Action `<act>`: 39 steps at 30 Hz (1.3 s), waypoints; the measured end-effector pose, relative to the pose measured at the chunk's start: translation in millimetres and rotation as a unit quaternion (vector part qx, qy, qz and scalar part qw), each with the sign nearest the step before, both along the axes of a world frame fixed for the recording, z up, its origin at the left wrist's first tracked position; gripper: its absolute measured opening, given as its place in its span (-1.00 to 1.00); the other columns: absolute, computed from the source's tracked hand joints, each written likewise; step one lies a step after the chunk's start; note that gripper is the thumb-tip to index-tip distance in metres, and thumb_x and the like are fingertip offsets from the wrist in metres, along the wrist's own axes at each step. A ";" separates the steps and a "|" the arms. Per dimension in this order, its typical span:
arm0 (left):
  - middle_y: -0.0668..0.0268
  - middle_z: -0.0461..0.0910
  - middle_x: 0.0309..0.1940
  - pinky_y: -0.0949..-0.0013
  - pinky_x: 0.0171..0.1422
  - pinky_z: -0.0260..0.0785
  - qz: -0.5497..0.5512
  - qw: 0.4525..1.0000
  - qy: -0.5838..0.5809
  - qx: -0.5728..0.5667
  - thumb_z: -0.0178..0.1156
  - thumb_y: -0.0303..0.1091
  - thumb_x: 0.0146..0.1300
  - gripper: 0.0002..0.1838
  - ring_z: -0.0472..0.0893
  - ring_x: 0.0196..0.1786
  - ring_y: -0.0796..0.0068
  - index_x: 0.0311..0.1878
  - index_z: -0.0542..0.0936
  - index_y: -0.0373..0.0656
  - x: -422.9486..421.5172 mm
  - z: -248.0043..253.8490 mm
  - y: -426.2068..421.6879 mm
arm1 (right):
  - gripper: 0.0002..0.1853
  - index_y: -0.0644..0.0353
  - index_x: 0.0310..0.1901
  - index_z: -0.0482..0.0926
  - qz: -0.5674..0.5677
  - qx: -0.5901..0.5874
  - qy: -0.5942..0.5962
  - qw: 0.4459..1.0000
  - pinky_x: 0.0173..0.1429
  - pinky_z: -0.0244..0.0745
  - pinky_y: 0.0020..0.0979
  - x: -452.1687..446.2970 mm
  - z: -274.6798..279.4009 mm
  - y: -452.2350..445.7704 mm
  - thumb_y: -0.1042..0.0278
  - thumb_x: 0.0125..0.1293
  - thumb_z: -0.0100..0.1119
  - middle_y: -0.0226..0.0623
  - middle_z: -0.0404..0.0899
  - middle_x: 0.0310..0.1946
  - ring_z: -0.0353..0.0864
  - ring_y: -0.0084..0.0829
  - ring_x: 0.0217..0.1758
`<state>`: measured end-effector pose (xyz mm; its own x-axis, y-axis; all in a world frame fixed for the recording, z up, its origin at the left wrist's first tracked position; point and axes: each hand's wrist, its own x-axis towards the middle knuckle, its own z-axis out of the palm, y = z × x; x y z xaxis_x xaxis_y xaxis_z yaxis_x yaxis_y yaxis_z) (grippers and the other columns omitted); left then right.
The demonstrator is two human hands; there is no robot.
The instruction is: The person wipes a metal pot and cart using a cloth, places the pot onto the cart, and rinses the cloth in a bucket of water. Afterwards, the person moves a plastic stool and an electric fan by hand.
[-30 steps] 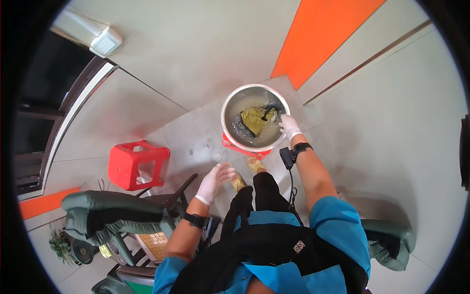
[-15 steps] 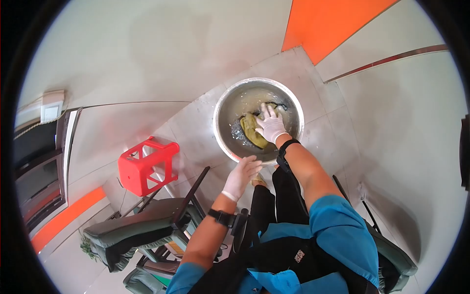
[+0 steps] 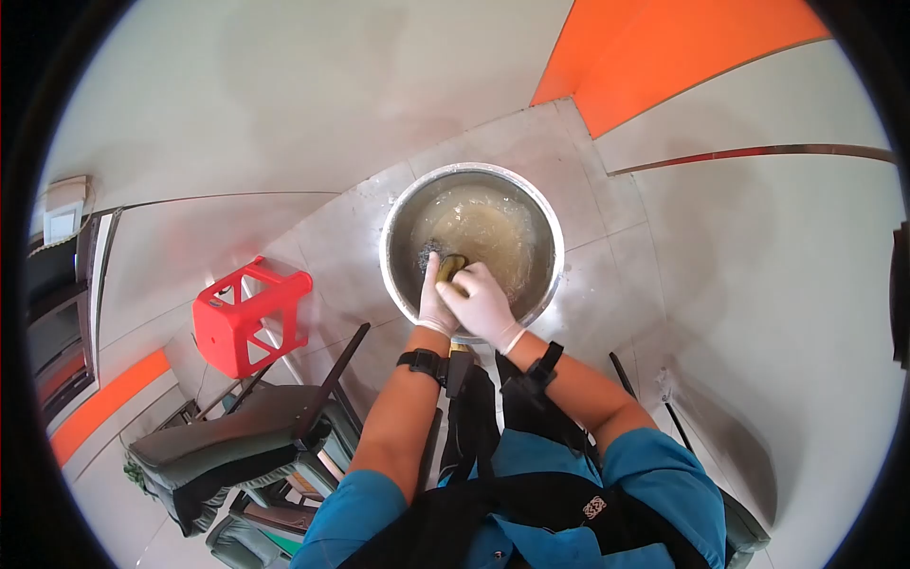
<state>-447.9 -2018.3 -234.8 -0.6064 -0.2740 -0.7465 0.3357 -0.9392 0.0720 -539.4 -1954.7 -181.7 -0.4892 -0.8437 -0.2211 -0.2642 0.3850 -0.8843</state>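
Your white-gloved right hand (image 3: 482, 302) grips the bunched olive-yellow cloth (image 3: 449, 268); your white-gloved left hand (image 3: 438, 302) presses beside it, though its closure can't be told here. The cloth sits mid-frame, over the lower-left part of the round silvery metal basin (image 3: 558, 248) of cloudy water (image 3: 502, 223). Best work low, inside the rim, so drips fall back in. A red plastic stool (image 3: 223, 327) lies left of frame.
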 end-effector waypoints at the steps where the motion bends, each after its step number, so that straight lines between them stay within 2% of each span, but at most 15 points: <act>1: 0.21 0.55 -0.02 0.17 0.12 0.43 0.022 1.000 0.003 0.022 0.03 0.03 0.36 -0.59 0.54 0.01 0.26 0.04 0.50 -0.10 6.8 -27.1 5.2 | -0.67 0.16 -0.42 0.57 0.013 0.015 0.051 0.999 -0.14 0.47 -0.16 4.1 -1.6 1.4 0.03 0.23 0.16 -0.14 0.53 -0.29 0.56 -0.11 -0.21; 3: 0.20 0.53 0.03 0.17 0.13 0.43 -0.075 0.957 -0.006 -0.282 0.09 -0.07 0.33 -0.59 0.55 0.03 0.24 0.11 0.44 -0.13 13.6 -62.6 29.2 | -0.65 0.13 -0.47 0.56 -0.007 0.020 0.119 0.993 -0.19 0.49 -0.14 -4.3 -21.6 -4.8 0.01 0.26 0.11 -0.18 0.55 -0.35 0.58 -0.11 -0.29; 5: 0.19 0.48 0.11 0.17 0.21 0.39 0.080 0.995 -0.038 0.034 0.09 -0.39 0.30 -0.62 0.49 0.17 0.25 0.18 0.38 -0.21 -12.4 -4.5 32.0 | -0.60 0.09 -0.51 0.59 0.049 0.075 0.227 0.970 -0.28 0.51 -0.16 -32.9 -38.0 -18.7 -0.03 0.31 0.00 -0.21 0.56 -0.48 0.59 -0.13 -0.38; 7: 0.15 0.42 0.19 0.03 0.34 0.27 -0.084 0.976 -0.136 -0.152 -0.16 -0.22 0.44 -0.59 0.42 0.25 0.26 0.25 0.32 -0.19 -7.9 -24.6 52.0 | -0.59 0.07 -0.46 0.63 0.133 0.118 0.283 0.942 -0.24 0.54 -0.21 -58.3 -55.6 -25.4 -0.05 0.32 -0.02 -0.21 0.58 -0.38 0.61 -0.20 -0.30; 12: 0.02 0.08 0.42 -0.18 0.38 0.12 -0.076 0.978 -0.195 -0.017 -0.13 0.22 0.38 -0.28 0.10 0.45 -0.02 0.42 0.13 -0.05 -33.6 11.0 46.0 | -0.69 0.17 -0.25 0.64 0.018 0.131 0.315 0.940 0.18 0.37 -0.13 -71.4 -101.8 -14.3 0.07 0.21 0.19 -0.02 0.54 -0.07 0.50 -0.03 0.03; 16: 0.07 0.21 0.35 -0.40 0.30 0.04 -0.049 0.987 -0.140 0.054 -0.10 0.34 0.30 -0.28 0.16 0.39 -0.05 0.34 0.27 0.03 -26.3 -0.5 30.2 | -0.68 0.37 -0.36 0.50 0.041 0.091 -0.075 0.992 -0.15 0.40 -0.20 -50.0 -78.3 -6.0 0.19 0.31 0.12 0.00 0.56 -0.40 0.54 -0.17 -0.31; 19: 0.17 0.58 -0.10 0.09 0.15 0.38 0.054 0.993 -0.077 0.072 0.06 0.18 0.30 -0.51 0.55 -0.01 0.26 -0.04 0.52 -0.08 -13.6 -21.7 17.8 | -0.69 0.30 -0.43 0.45 0.062 0.043 -0.120 0.990 -0.24 0.39 -0.25 -15.0 -16.6 4.6 0.21 0.33 0.11 -0.11 0.50 -0.52 0.48 -0.33 -0.44; 20: 0.21 0.61 -0.22 0.27 0.02 0.44 0.042 0.994 -0.076 0.068 0.08 0.08 0.33 -0.60 0.59 -0.15 0.33 -0.11 0.52 -0.10 -12.6 6.3 12.1 | -0.70 0.30 -0.42 0.46 0.071 0.038 -0.066 0.995 -0.23 0.40 -0.21 -10.2 -11.2 5.4 0.20 0.33 0.10 -0.08 0.51 -0.50 0.49 -0.23 -0.43; 25: 0.27 0.58 -0.12 0.28 -0.04 0.46 -0.028 0.965 -0.235 -0.111 -0.05 -0.16 0.44 -0.67 0.58 -0.13 0.44 0.15 0.44 -0.09 -25.9 3.9 26.0 | -0.66 0.27 -0.37 0.51 0.054 0.103 0.147 0.982 -0.10 0.39 -0.07 -39.3 -48.2 -11.4 0.12 0.36 0.02 0.03 0.54 -0.35 0.51 0.04 -0.24; 29: 0.25 0.29 0.35 -0.04 0.35 0.17 -0.129 0.956 -0.236 -0.115 -0.04 0.07 0.39 -0.38 0.24 0.40 0.25 0.42 0.19 0.01 -20.7 23.8 30.5 | -0.68 0.31 -0.39 0.51 0.110 0.073 0.246 0.960 0.02 0.34 -0.08 -79.7 -114.3 4.2 0.16 0.31 0.11 0.08 0.53 -0.33 0.48 0.08 -0.16; 31: 0.24 0.12 0.45 -0.18 0.41 0.03 -0.134 0.971 -0.186 -0.067 -0.05 0.17 0.36 -0.28 0.04 0.50 0.17 0.47 0.08 0.06 -13.9 42.7 27.3 | -0.71 0.32 -0.38 0.52 0.156 0.074 0.218 0.961 -0.04 0.38 -0.14 -83.8 -96.0 1.5 0.20 0.29 0.14 0.02 0.54 -0.34 0.52 -0.03 -0.20; 33: 0.25 0.13 0.45 -0.18 0.39 0.06 -0.122 0.974 -0.185 -0.036 -0.01 0.20 0.33 -0.24 0.06 0.49 0.14 0.47 0.07 0.06 -11.5 48.6 25.9 | -0.75 0.34 -0.37 0.51 0.209 0.138 -0.026 0.968 -0.09 0.41 -0.25 -74.1 -51.1 4.3 0.28 0.26 0.17 -0.06 0.55 -0.34 0.53 -0.21 -0.26; 35: 0.21 0.24 0.37 -0.18 0.37 0.09 -0.052 0.980 -0.172 0.091 0.05 0.21 0.29 -0.29 0.16 0.44 0.15 0.40 0.22 0.07 -10.3 70.6 15.4 | -0.81 0.35 -0.33 0.49 0.232 0.104 -0.051 0.966 -0.13 0.41 -0.34 -56.5 14.7 11.3 0.36 0.25 0.16 -0.14 0.55 -0.34 0.49 -0.36 -0.30; 36: 0.20 0.43 0.21 -0.07 0.32 0.21 -0.006 0.992 -0.099 0.081 0.15 0.18 0.25 -0.37 0.39 0.27 0.23 0.25 0.39 -0.01 -9.7 16.3 27.1 | -0.82 0.35 -0.33 0.49 0.244 0.072 -0.074 0.964 -0.12 0.41 -0.35 -53.1 33.6 15.5 0.38 0.25 0.16 -0.15 0.54 -0.35 0.49 -0.37 -0.30; 39: 0.26 0.57 -0.01 0.11 0.22 0.36 -0.009 0.993 -0.120 0.020 0.19 0.11 0.24 -0.48 0.55 0.03 0.35 0.10 0.48 -0.07 -7.3 40.5 27.8 | -0.83 0.34 -0.28 0.48 0.260 0.011 -0.097 0.961 -0.11 0.41 -0.35 -46.8 60.8 21.8 0.38 0.29 0.12 -0.23 0.52 -0.38 0.48 -0.41 -0.29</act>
<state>-455.2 -1990.6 -194.3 -0.4143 -0.2327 -0.8799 0.2968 -0.9485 0.1111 -586.2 -1932.9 -120.9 0.0499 -0.9568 -0.2866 -0.2567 0.2650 -0.9295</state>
